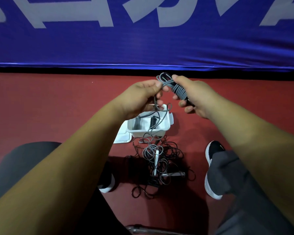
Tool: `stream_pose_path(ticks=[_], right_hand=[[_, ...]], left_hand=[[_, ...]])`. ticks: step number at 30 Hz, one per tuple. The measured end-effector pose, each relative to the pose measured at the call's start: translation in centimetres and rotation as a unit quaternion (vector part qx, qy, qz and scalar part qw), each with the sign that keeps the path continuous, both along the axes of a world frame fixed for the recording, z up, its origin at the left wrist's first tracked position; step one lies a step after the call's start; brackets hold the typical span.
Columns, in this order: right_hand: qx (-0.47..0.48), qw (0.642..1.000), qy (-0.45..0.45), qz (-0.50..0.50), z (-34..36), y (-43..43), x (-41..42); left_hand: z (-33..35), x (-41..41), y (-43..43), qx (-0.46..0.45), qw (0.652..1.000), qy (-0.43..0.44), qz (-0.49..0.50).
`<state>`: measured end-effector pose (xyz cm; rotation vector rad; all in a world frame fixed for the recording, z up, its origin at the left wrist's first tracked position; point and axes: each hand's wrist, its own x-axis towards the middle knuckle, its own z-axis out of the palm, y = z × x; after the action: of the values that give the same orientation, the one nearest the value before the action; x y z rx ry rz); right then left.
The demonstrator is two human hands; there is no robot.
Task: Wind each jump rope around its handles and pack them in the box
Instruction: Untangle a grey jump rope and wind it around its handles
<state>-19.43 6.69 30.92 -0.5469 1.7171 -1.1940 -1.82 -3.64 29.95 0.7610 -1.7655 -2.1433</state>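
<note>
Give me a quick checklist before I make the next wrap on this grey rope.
1. Right hand grips the handles: ok.
2. Left hand pinches the grey rope strand: ok.
3. Grey rope fully wound: not ok, a tail hangs down past the box.
4. Tail free of the floor tangle: cannot tell.
5. Box open, lid beside it: ok.

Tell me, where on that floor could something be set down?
Bare floor lies left of the white box up to the blue banner, and right of it toward the right shoe. Crowded: the rope tangle between the shoes. Left hand and right hand hold a grey rope above the box.
</note>
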Motion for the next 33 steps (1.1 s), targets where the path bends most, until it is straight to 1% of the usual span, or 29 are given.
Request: stream_pose_path(ticks=[4,6,9,13,15,18,21,26,30,33], right_hand=[[-0.02,0.998,-0.045,0.042,1.6,0.1,-0.9],[-0.02,0.996,-0.061,0.055,2.1,0.3,-1.2],[-0.025,0.994,-0.077,0.075,2.5,0.4,-1.2],[-0.033,0.99,-0.103,0.086,2.6,0.5,-0.9],[-0.03,0.988,-0.112,0.098,2.6,0.5,-0.8],[-0.019,0.986,-0.12,0.118,2.6,0.7,-0.7],[-0.012,0.982,-0.13,0.134,2.6,0.8,-0.4],[-0.008,0.978,-0.145,0.148,2.6,1.0,0.1],[-0.071,0.971,-0.21,0.093,2.3,0.7,0.2],[-0.089,0.976,-0.194,0.05,2.5,0.6,-0.1]], left_hand=[[0.0,0.4,-0.4,-0.033,0.998,-0.011,-0.055],[0.0,0.4,-0.7,-0.054,0.997,-0.027,-0.055],[0.1,0.6,-1.3,-0.104,0.99,-0.076,-0.05],[0.3,0.8,-0.9,-0.185,0.975,-0.106,-0.063],[0.6,0.7,-0.5,-0.214,0.968,-0.116,-0.063],[0.6,0.7,-0.3,-0.246,0.955,-0.154,-0.062],[0.3,0.9,-0.3,-0.254,0.951,-0.166,-0.06],[0.4,1.0,-0.8,-0.25,0.96,-0.126,-0.021],[0.4,0.8,-0.2,-0.212,0.97,-0.105,-0.046],[0.4,0.3,-0.1,-0.223,0.968,-0.1,-0.065]])
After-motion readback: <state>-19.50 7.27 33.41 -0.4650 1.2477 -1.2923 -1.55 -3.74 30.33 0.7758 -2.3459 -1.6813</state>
